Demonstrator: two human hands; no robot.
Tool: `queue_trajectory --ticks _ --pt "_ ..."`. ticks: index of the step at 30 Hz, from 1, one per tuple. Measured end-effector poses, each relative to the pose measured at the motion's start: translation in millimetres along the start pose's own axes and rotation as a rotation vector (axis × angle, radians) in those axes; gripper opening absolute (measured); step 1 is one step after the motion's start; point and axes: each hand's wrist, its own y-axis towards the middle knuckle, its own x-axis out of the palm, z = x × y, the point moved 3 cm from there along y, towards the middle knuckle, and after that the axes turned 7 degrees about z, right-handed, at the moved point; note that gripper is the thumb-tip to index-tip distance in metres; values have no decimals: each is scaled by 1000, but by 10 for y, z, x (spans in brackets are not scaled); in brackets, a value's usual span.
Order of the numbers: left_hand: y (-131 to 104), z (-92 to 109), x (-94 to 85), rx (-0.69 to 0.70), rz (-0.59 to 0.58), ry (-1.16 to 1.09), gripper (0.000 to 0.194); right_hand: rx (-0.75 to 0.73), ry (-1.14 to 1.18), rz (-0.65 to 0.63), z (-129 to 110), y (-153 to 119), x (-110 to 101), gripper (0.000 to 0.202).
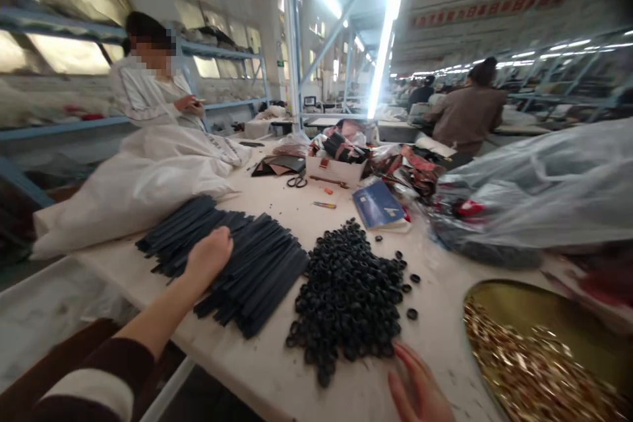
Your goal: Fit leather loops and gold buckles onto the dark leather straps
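Note:
Dark flat strips (264, 270) lie in stacks on the pale table (277, 382). My left hand (211, 256) rests over them between two bundles, its fingers curled down; whatever they hold is hidden. A heap of small black rings (346, 283) sits right of the strips. At the heap's lower right edge is my right hand (418, 386), thumb and fingers apart, nothing seen between them. Gold metal pieces (524, 356) fill part of a gold tray (519, 290) at the lower right.
A white sack (148, 178) lies at the left, a large clear plastic bag (544, 184) at the right. Farther back are a blue booklet (378, 204), scissors (297, 181), a cutter (324, 204) and a filled white box (333, 173). One person stands behind the sack; others are farther off.

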Motion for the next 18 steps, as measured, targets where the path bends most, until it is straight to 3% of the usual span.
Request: queue_trajectory --ticks 3,4,7,9,11,15,17,18 --pt "-422 397 -144 76 46 -69 34 119 148 89 -124 0 -180 38" --pt "-644 585 -159 202 49 -167 31 178 234 99 -186 2 -245 41" --pt "-1441 1154 -136 585 -76 -484 25 335 525 12 -381 2 -394 47" --pt "-1873 1459 -120 671 -189 -689 26 418 575 -55 -454 -16 -462 39" --pt "-2096 1675 -110 470 -362 -859 21 412 498 -105 -479 -24 -505 27" --pt "-2264 2057 -145 101 -1093 -1349 25 119 244 -280 -475 150 -508 22" --pt "-2236 2127 -132 -153 -1209 -1502 24 -18 -9 -257 -389 379 -520 25" --pt "-2214 2133 -107 -248 -1206 -1547 25 -82 -210 -201 -325 518 -528 25"
